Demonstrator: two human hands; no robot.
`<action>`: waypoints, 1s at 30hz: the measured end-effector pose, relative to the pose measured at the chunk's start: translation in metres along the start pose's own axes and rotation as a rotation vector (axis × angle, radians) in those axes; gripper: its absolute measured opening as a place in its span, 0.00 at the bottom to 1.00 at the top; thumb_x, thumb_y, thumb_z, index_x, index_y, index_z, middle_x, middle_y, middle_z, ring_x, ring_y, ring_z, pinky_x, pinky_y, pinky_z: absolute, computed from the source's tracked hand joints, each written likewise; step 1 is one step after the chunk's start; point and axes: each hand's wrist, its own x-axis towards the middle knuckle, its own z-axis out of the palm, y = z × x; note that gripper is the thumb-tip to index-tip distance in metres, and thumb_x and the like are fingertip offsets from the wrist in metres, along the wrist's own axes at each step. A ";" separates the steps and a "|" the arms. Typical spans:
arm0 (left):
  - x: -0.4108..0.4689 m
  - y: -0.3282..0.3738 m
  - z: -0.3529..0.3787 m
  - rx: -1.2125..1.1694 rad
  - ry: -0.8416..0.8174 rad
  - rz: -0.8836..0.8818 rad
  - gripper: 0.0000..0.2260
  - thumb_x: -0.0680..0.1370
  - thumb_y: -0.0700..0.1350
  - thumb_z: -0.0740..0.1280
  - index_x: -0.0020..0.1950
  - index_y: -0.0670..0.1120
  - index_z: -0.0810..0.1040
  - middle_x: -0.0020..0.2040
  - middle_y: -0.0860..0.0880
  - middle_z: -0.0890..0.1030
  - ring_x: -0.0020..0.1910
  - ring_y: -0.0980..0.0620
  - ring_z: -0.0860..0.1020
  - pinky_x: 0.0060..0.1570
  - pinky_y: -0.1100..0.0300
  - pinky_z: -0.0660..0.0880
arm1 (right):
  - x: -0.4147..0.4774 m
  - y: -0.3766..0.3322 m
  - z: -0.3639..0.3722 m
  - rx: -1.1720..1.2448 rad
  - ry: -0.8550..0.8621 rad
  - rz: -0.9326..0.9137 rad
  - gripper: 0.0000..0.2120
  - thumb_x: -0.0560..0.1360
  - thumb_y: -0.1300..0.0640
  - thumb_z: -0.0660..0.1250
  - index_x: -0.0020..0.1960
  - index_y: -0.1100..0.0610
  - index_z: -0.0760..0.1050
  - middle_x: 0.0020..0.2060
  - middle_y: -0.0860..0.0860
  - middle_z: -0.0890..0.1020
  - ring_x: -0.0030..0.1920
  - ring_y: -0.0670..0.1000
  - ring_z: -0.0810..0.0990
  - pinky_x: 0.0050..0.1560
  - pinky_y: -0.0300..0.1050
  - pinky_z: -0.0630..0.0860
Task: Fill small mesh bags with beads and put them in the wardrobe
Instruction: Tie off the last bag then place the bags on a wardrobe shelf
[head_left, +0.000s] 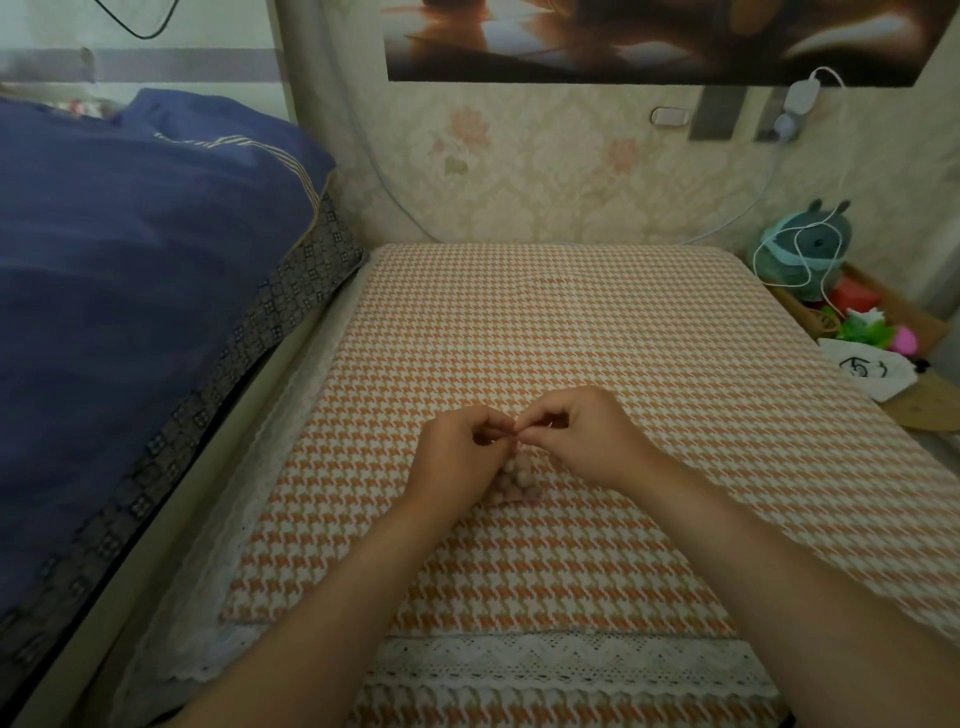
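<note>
Head view, looking down on a table covered by a cloth (571, 322) in orange-and-white houndstooth, with a lace trim (545, 660) along its near edge.

Near the middle of the cloth, slightly toward the viewer, lies the bag (515, 488). It is a small mesh pouch, and its lower part bulges with round pale beads (511, 475). It rests on the cloth between the two hands and is largely hidden by them.

The left hand (457, 452) and the right hand (587, 436) meet over the bag's top end, fingertips almost touching. Each hand holds thumb and forefinger in a narrow pinch at the neck of the bag, with the other fingers curled in. Whether they grip a drawstring or the mesh itself cannot be told, since the fingers cover that part. Both forearms are bare and enter from the lower edge.

Left of the table is a bed with a blue quilt (130, 234) over a dark patterned border. Behind the table, the wall (519, 182) has floral paper, and a poster (649, 36) hangs at the top. A white charger (802, 98) is plugged in at upper right. Its cable (757, 257) runs down and loops over a teal toy (810, 236) beside the table's far right corner. Just below the toy, a box (904, 301) holds red, green and pink items, and a white pouch (872, 371) bears a drawn face.
</note>
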 end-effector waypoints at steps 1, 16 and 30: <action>0.000 0.000 0.000 -0.006 0.011 -0.004 0.05 0.74 0.42 0.76 0.45 0.53 0.86 0.38 0.58 0.85 0.39 0.65 0.82 0.39 0.71 0.76 | 0.000 0.000 0.001 0.045 0.005 0.034 0.08 0.75 0.59 0.76 0.42 0.46 0.86 0.37 0.39 0.85 0.34 0.36 0.81 0.37 0.33 0.76; 0.005 -0.006 0.005 -0.144 -0.049 -0.042 0.08 0.73 0.38 0.73 0.43 0.52 0.84 0.37 0.54 0.86 0.36 0.59 0.83 0.37 0.64 0.77 | -0.008 -0.014 -0.008 -0.381 -0.127 -0.261 0.03 0.74 0.51 0.76 0.44 0.42 0.85 0.59 0.35 0.76 0.56 0.40 0.78 0.56 0.48 0.77; -0.004 -0.003 0.012 -0.047 -0.007 0.041 0.14 0.72 0.44 0.75 0.44 0.62 0.74 0.39 0.63 0.84 0.39 0.64 0.81 0.37 0.74 0.73 | -0.007 -0.012 0.010 0.242 0.061 0.374 0.04 0.77 0.63 0.73 0.46 0.56 0.85 0.27 0.52 0.83 0.24 0.47 0.80 0.27 0.42 0.77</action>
